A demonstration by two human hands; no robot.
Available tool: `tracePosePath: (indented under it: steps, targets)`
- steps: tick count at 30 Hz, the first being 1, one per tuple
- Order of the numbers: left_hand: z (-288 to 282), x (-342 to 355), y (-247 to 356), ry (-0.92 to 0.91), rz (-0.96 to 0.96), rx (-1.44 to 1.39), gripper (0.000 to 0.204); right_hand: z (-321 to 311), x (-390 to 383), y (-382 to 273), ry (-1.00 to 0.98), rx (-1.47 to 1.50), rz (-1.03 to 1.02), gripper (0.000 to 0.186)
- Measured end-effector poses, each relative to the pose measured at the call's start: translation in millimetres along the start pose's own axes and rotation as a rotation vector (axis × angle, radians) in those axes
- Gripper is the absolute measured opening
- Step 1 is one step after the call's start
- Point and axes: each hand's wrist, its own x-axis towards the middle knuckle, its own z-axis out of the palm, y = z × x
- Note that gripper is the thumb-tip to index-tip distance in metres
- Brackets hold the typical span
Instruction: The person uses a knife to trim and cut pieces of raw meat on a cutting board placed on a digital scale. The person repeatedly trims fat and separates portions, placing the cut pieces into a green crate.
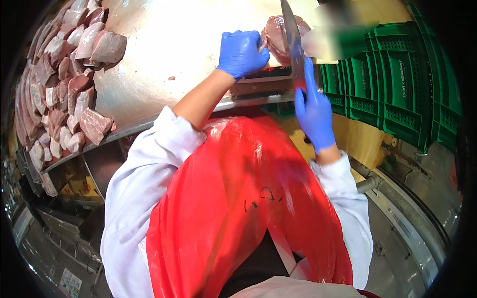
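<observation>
A red piece of raw meat (pixel 275 37) lies on a pale board (pixel 327 61) at the upper middle. My left hand (pixel 242 53), in a blue glove, has its fingers curled at the left side of that meat, gripping it. My right hand (pixel 313 109), also blue-gloved, holds a long knife (pixel 294 42), forefinger stretched along it. The blade reaches upward across the right part of the meat. A dark panel (pixel 268 73) sits just under the board's front edge.
Many cut meat pieces (pixel 102 47) are piled along the left of the steel worktop (pixel 159 59). Green plastic crates (pixel 397 84) stand at the right. A metal rail (pixel 368 184) runs below them. A red apron (pixel 218 188) covers my front.
</observation>
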Motion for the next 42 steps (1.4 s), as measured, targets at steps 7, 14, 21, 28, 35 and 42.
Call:
tracePosePath:
  steps: [7,14,21,28,35,42]
  targets:
    - [-9,-3,-16,-0.059,0.095,-0.013,0.019,51,77,-39,-0.059,-0.351,0.147,0.079]
    - [-14,1,-26,-0.122,0.115,-0.011,0.021,13,-30,-65,-0.358,-0.437,0.271,0.089]
    - [-16,35,-23,-0.126,0.071,-0.072,0.034,-29,-71,-78,-0.163,-0.128,0.374,0.077]
    - [-8,23,-39,-0.07,0.145,-0.029,0.026,44,80,-75,0.045,-0.24,0.273,0.071]
    - [-9,22,-39,-0.049,0.157,-0.046,0.022,77,102,-66,-0.098,-0.472,0.262,0.078]
    - [-13,50,-82,0.134,0.088,-0.151,0.027,-13,-74,-79,-0.45,-0.42,0.341,0.089]
